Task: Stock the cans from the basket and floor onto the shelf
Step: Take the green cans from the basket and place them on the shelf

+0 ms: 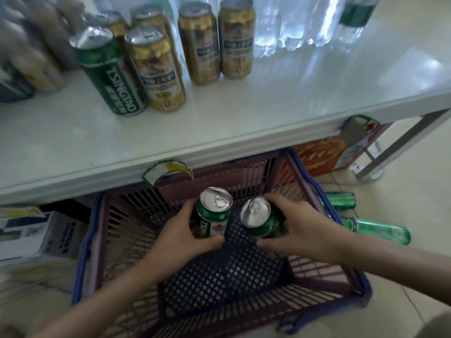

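Observation:
Inside the maroon basket (324, 276) on the floor, my left hand (180, 237) grips one green can (214, 211) and my right hand (300, 228) grips a second green can (260, 219), which is tilted. Both silver tops face up. On the white shelf (219, 123) above stand a green Tsingtao can (109, 74) and several gold cans (158, 71), (200, 42), (236, 37). Green bottles or cans (341, 200), (375, 230) lie on the floor right of the basket.
Clear water bottles (288, 23) stand at the back of the shelf. A red carton (322, 154) sits under the shelf at right near a metal leg (400, 145). White boxes (34, 237) lie at left. Price tags (166, 170) hang from the shelf edge.

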